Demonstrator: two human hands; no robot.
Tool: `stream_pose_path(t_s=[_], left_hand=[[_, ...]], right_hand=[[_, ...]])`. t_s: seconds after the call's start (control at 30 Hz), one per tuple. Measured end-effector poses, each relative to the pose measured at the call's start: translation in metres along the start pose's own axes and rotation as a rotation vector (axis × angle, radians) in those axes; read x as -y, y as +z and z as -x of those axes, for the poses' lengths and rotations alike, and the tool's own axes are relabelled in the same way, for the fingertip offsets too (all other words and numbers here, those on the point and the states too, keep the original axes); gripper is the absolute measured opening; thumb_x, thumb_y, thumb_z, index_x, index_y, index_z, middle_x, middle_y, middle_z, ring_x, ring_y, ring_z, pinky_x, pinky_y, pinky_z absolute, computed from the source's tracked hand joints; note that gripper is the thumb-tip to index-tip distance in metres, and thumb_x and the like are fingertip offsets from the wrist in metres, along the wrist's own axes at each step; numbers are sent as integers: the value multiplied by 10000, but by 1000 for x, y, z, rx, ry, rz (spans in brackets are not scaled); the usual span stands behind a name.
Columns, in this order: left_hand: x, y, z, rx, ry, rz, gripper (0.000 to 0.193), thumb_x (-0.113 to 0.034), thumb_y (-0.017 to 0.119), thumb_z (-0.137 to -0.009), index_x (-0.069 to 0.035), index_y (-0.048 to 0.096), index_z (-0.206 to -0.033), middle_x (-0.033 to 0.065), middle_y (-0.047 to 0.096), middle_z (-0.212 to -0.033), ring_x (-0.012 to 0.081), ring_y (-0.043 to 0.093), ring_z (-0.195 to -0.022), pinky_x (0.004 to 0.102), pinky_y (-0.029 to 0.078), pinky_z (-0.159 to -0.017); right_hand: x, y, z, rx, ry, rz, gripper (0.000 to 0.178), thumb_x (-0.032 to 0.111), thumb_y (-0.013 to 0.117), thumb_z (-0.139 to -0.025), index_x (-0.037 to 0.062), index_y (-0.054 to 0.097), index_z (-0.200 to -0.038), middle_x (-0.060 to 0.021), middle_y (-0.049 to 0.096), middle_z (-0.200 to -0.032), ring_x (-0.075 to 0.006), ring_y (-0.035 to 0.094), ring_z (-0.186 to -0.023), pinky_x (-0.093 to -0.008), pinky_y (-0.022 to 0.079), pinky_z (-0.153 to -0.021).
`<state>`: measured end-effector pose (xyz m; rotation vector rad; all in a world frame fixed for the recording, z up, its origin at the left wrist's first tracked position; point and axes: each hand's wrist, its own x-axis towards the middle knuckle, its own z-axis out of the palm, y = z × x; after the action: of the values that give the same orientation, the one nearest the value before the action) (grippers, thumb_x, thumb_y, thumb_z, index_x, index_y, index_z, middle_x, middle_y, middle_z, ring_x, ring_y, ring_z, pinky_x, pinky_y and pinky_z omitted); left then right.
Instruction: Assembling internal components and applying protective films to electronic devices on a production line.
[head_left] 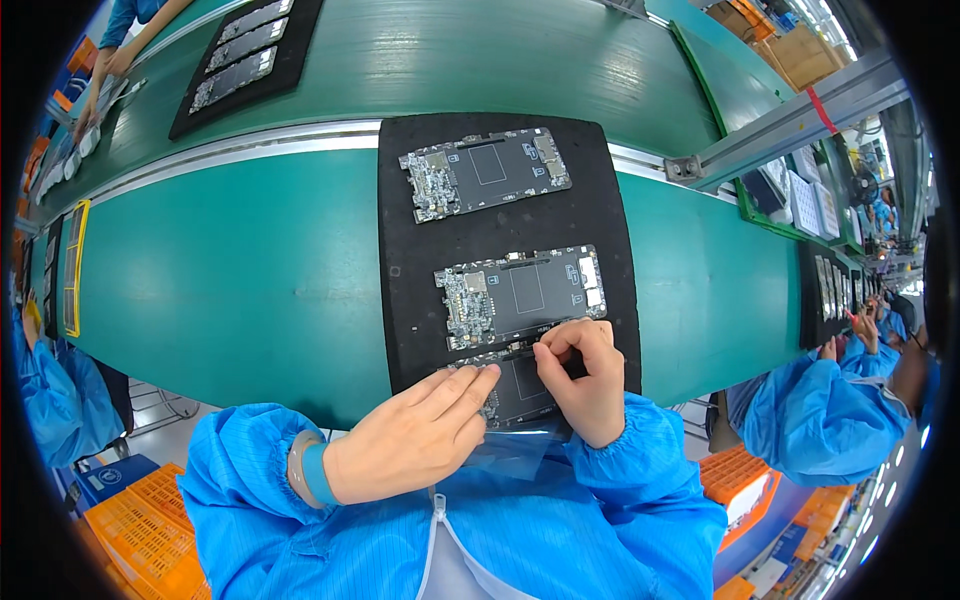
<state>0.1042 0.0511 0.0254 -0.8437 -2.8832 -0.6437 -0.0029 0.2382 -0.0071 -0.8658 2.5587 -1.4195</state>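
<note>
Three black circuit boards lie in a column on a black foam mat (510, 232): a far board (500, 195), a middle board (515, 310) and a near board (522, 385). My left hand (410, 435) lies with its fingers stretched out over the left part of the near board. At that board's far edge, thumb and forefinger of my right hand (585, 385) are pinched together. Whatever is between those fingertips is too small or hidden to make out. A clear plastic sheet (510, 455) shows below the near board. My hands cover parts of this board.
Beyond the green workbench (230, 270) and a metal rail runs a green conveyor (480, 65), carrying another black mat (285, 70) with boards. A metal beam (800, 115) juts in from the right. Co-workers in blue sit at both sides. Orange crates (140, 530) stand below.
</note>
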Motion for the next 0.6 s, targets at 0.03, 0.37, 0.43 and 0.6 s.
stream_pose_path(t_s=[0.03, 0.37, 0.43, 0.6], left_hand=[[1, 1, -1, 3, 13, -8, 200, -129, 654, -743, 15, 517, -728, 281, 532, -1244, 353, 563, -1101, 411, 496, -927], [6, 2, -4, 11, 31, -27, 168, -128, 648, -717, 10, 554, -727, 267, 501, -1307, 306, 562, -1070, 365, 496, -919], [6, 2, -6, 32, 27, -35, 162, -127, 644, -708, 12, 564, -728, 273, 478, -1333, 295, 558, -1052, 354, 495, -912], [5, 0, -7, 50, 37, -40, 159, -121, 644, -708, 19, 568, -722, 274, 483, -1325, 296, 560, -1044, 353, 497, -906]], right_hand=[[0, 0, 0, 5, -17, 19, 204, -11, 718, -742, 79, 535, -757, 4, 619, -762, -137, 522, -627, -296, 373, -714], [0, -1, -2, 9, -74, 74, 206, -4, 724, -741, 96, 545, -760, 19, 609, -747, -135, 512, -614, -293, 359, -701], [1, -2, -1, 26, -65, 74, 212, 2, 733, -731, 96, 545, -760, 6, 598, -787, -152, 523, -669, -304, 350, -709], [-1, -2, 0, -27, -120, 160, 223, 14, 745, -707, 94, 543, -755, -20, 563, -854, -187, 526, -771, -331, 333, -717]])
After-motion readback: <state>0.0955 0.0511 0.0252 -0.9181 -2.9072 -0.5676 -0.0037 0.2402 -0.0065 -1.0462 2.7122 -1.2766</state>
